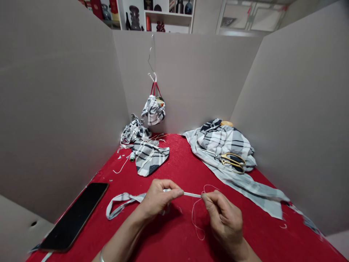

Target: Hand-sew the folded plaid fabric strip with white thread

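Observation:
My left hand [158, 199] pinches a narrow strip of black-and-white plaid cloth [122, 201], whose rolled end [192, 194] runs towards my right hand [225, 222]. The right fingertips hold the tip of that roll together with a thin white thread [196, 222], which loops loosely down over the red cloth. Any needle there is too small to tell. Beyond my right hand, gold-handled scissors [231, 162] lie on a heap of plaid fabric [223, 142]. A small spool of pale thread [132, 157] stands further off, left of centre.
A black smartphone [73, 216] lies at the left edge of the red-covered table [174, 167]. Plaid scraps [147, 154] lie at the back left. A small plaid bag [153, 111] with red handles hangs from a wire against the grey partition [191, 72].

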`<state>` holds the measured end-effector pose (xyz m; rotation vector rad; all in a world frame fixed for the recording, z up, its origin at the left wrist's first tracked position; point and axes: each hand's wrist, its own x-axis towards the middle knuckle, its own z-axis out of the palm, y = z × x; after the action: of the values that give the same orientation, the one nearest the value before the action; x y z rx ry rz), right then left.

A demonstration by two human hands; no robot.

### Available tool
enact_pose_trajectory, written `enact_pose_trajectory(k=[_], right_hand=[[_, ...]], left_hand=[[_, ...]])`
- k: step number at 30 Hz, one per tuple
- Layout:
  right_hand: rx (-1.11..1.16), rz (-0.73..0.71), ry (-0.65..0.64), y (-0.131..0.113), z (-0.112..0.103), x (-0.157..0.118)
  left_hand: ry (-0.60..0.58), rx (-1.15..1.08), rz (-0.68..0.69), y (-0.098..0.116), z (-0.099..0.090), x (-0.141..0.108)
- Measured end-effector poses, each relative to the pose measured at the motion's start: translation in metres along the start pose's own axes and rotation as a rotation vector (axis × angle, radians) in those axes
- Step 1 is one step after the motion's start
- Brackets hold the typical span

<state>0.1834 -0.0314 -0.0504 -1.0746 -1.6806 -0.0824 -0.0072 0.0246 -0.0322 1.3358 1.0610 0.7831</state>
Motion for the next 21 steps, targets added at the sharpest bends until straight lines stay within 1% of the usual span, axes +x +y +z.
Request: enact_pose_trajectory(k=[2, 6, 8, 11, 14, 16, 18, 19, 21], right_hand=[[-0.008, 0.012, 0.018, 0.002, 0.000, 0.000], [-0.016, 0.044, 0.024, 0.008, -0.002, 0.003], [-0.016, 0.050, 0.025, 0.010, -0.004, 0.005], [-0.022, 0.042, 0.014, 0.011, -0.007, 0.008], [-0.032, 0.036, 0.003, 0.011, -0.009, 0.010], [-0.039, 0.033, -0.010, 0.010, -0.010, 0.011], [-0.045, 0.031, -0.023, 0.009, -0.011, 0.011], [-0.049, 0.031, -0.028, 0.008, -0.011, 0.012], [-0.061, 0.034, -0.024, 0.007, -0.012, 0.012]], left_hand=[[-0.079, -0.007, 0.005, 0.001, -0.005, 0.000], [-0.281, -0.031, 0.034, 0.009, -0.017, -0.002], [-0.344, -0.017, 0.049, 0.015, -0.023, -0.002], [-0.408, 0.051, 0.077, 0.022, -0.031, -0.002], [-0.496, 0.125, 0.096, 0.029, -0.036, 0.000], [-0.517, 0.183, 0.122, 0.032, -0.037, 0.002], [-0.511, 0.261, 0.163, 0.035, -0.037, 0.005], [-0.508, 0.296, 0.159, 0.036, -0.036, 0.006], [-0.515, 0.319, 0.062, 0.036, -0.035, 0.008]])
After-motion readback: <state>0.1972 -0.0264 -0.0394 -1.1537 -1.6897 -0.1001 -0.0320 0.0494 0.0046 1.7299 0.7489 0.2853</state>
